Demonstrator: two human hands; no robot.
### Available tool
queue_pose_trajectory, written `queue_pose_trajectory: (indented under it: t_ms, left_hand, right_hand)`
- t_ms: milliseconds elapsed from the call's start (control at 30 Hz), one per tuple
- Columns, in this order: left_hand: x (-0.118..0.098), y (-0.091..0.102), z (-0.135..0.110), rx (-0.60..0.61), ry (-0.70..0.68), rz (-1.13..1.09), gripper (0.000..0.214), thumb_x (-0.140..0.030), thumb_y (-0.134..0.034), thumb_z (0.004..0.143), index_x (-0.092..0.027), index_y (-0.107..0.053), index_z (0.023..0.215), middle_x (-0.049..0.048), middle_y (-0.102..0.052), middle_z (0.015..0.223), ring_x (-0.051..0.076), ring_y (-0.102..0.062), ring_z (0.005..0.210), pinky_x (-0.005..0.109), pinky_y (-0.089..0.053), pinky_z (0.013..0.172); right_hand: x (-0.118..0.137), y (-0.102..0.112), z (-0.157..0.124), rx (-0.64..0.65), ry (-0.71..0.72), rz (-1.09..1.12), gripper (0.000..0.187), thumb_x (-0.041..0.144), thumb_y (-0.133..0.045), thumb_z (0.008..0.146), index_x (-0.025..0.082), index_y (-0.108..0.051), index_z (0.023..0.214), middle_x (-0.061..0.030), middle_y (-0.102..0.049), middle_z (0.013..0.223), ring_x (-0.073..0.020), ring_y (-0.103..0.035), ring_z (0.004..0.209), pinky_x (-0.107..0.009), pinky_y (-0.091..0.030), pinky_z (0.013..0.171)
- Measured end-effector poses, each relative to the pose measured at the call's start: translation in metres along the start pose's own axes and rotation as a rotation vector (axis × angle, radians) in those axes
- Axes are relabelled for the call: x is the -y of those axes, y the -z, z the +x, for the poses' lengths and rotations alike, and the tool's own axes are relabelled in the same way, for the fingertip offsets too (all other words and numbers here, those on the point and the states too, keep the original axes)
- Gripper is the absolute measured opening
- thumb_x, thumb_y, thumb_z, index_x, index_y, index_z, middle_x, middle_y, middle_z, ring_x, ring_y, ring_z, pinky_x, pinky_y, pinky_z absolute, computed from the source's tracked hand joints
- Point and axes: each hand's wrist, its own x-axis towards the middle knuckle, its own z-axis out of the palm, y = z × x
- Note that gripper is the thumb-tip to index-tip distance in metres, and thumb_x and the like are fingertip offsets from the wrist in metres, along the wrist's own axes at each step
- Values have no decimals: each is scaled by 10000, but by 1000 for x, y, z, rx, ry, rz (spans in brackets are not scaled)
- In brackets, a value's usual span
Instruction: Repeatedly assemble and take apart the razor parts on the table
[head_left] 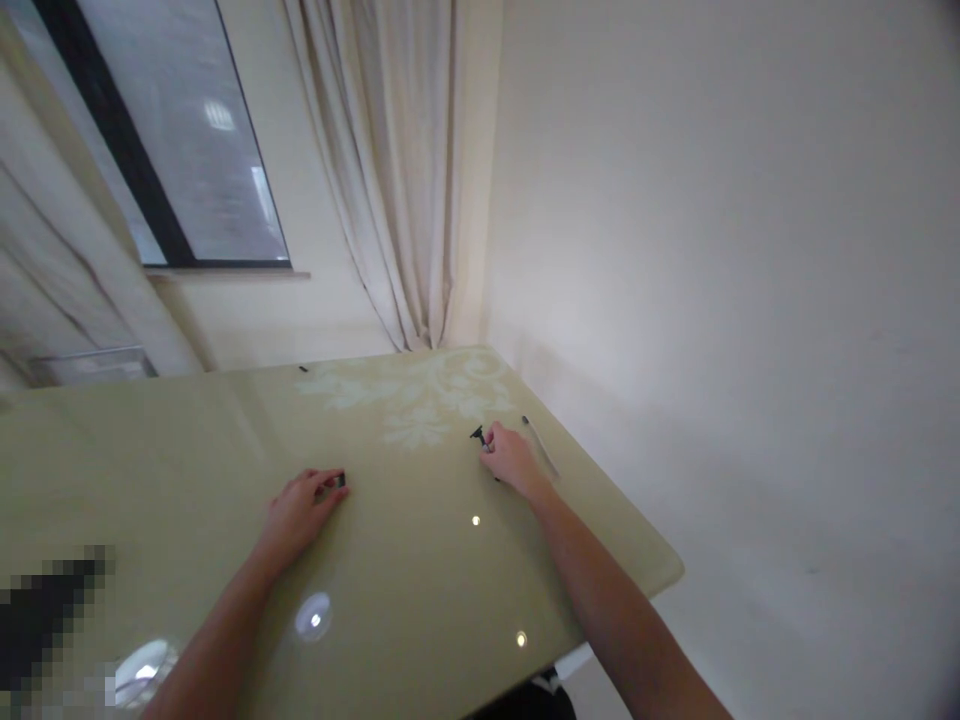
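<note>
Bare hands [298, 510]; forearms [611, 590] bare, tapering toward wrists [546, 497].

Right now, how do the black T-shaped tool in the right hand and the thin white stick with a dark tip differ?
The black T-shaped tool is in the right hand; the thin white stick lies on the table. The tool has a crosswise head; the stick is slender throughout. The tool looks mostly black, the stick mostly white. Both have their dark head or tip at the far end.
</note>
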Motion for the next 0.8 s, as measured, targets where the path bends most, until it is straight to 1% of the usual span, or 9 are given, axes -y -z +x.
queue_pose_trajectory:
  t_ms: [133,267,400,500,567,633,700,733,800]
  left_hand:
    - [-8,1,4,47,35,-55,454,-499,-604,835,-232,-741,1176,68,-762,1063,250,-708,935,353,-520,844]
    - [-8,1,8,79,59,-125,480,-512,-642,795,-235,-738,1175,59,-775,1053,253,-716,917,354,-529,825]
    - [-4,1,6,80,31,-156,515,-505,-637,787,-202,-724,1194,77,-776,1042,252,-721,932,342,-546,832]
    - [-3,3,4,75,10,-152,512,-487,-603,805,-170,-725,1188,94,-768,1031,248,-716,925,340,-548,844]
    - [-4,3,3,70,3,-137,505,-474,-585,818,-164,-727,1191,97,-762,1023,245,-713,914,341,-546,840]
    - [-7,4,3,63,1,-113,518,-472,-585,824,-174,-717,1227,92,-754,1019,245,-709,907,347,-540,835]
    - [-8,4,3,60,-1,-84,514,-477,-597,825,-204,-716,1245,87,-746,1022,256,-704,923,364,-530,840]
    - [-9,4,4,61,-1,-70,498,-478,-605,826,-224,-724,1236,85,-744,1024,265,-701,941,373,-525,844]
    - [-9,3,5,68,-2,-49,451,-475,-609,832,-250,-744,1199,83,-743,1025,279,-696,976,384,-517,851]
  right_hand:
    - [42,-11,-6,7,133,96,206,172,-671,828,203,-609,1022,-10,-688,850,-164,-599,781,-253,-332,680]
    - [91,-34,-6,47,231,166,165,187,-669,832,209,-612,985,-2,-684,823,-164,-606,775,-253,-342,677]
    - [133,-60,-5,84,223,165,170,216,-665,849,208,-619,1012,-33,-706,895,-195,-641,846,-267,-380,705]
    - [151,-74,-6,90,197,155,175,215,-666,852,201,-629,1023,-58,-717,952,-203,-654,868,-272,-404,722]
    - [154,-77,-7,79,190,167,177,270,-677,876,199,-638,1033,-65,-721,968,-203,-656,870,-272,-412,720]
    - [146,-73,-6,61,190,190,230,370,-693,898,196,-645,1041,-60,-723,949,-200,-654,860,-269,-414,715]
    - [127,-62,-4,32,177,187,279,434,-699,907,192,-654,1038,-49,-720,914,-189,-650,842,-262,-413,711]
    - [113,-54,-3,5,158,166,264,422,-697,915,191,-658,1035,-45,-718,907,-180,-647,840,-257,-412,716]
    - [79,-34,0,-72,71,70,213,388,-686,924,201,-667,1025,-34,-714,923,-165,-646,836,-249,-410,713]
